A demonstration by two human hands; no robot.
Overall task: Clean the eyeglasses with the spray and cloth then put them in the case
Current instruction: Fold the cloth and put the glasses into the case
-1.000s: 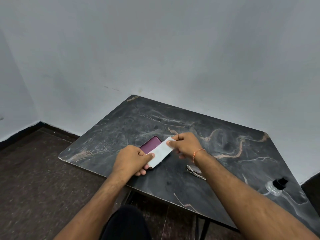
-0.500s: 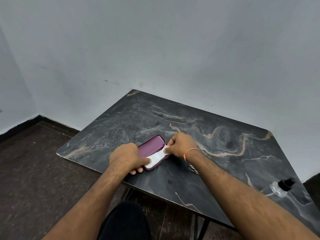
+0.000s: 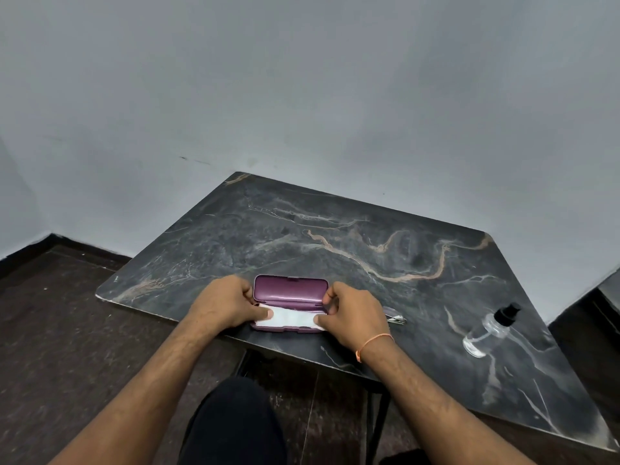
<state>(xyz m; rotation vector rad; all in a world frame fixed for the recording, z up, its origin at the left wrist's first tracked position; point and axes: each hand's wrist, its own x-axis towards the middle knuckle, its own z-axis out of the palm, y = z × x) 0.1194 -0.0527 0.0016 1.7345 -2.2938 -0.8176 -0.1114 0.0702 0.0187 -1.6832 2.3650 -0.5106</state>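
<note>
The purple case [image 3: 290, 292] lies open near the front edge of the dark counter [image 3: 352, 236], its long axis running left to right and its lid tipped up toward the wall. Inside its tray lies the white cloth [image 3: 292, 318], the left hand [image 3: 226, 305] pinching its left end and the right hand [image 3: 352, 313] its right end. The eyeglasses [image 3: 394, 315] peek out just beside the right hand, the spray bottle [image 3: 489, 330] lies tipped over well to the right, and bare counter stretches behind the case.
</note>
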